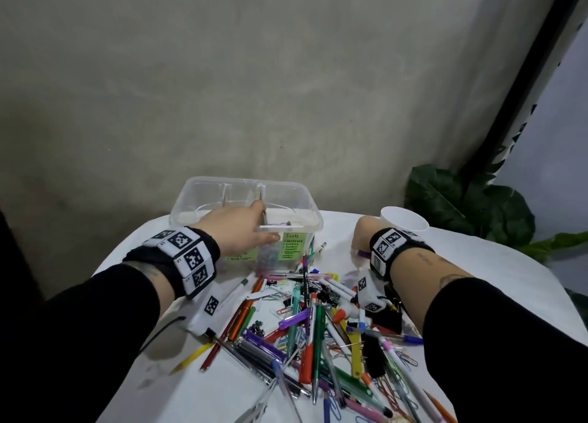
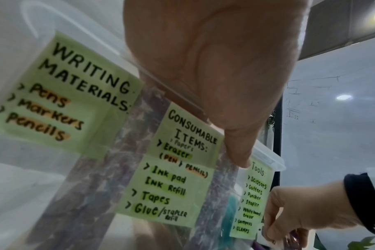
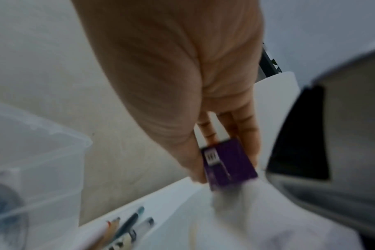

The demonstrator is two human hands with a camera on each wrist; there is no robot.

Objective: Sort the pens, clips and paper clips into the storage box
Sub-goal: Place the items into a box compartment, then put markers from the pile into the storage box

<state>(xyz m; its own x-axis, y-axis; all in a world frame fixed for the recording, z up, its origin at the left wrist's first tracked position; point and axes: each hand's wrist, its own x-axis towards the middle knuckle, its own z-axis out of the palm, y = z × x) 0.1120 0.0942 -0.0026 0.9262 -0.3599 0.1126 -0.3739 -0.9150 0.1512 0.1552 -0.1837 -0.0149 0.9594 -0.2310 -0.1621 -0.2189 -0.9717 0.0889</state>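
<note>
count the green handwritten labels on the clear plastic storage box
3, all on the front wall of the clear plastic storage box: writing materials label on the left, consumable items label in the middle, tools label on the right. Other walls may hide more.

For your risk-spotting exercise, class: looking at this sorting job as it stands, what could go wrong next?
1. The right hand pinches the small purple binder clip only at its edges; it might slip.
2. The left hand grips the clear plastic storage box by its front rim; pulling could tip it.
3. The white paper cup stands close beside the right hand and might get knocked.
</note>
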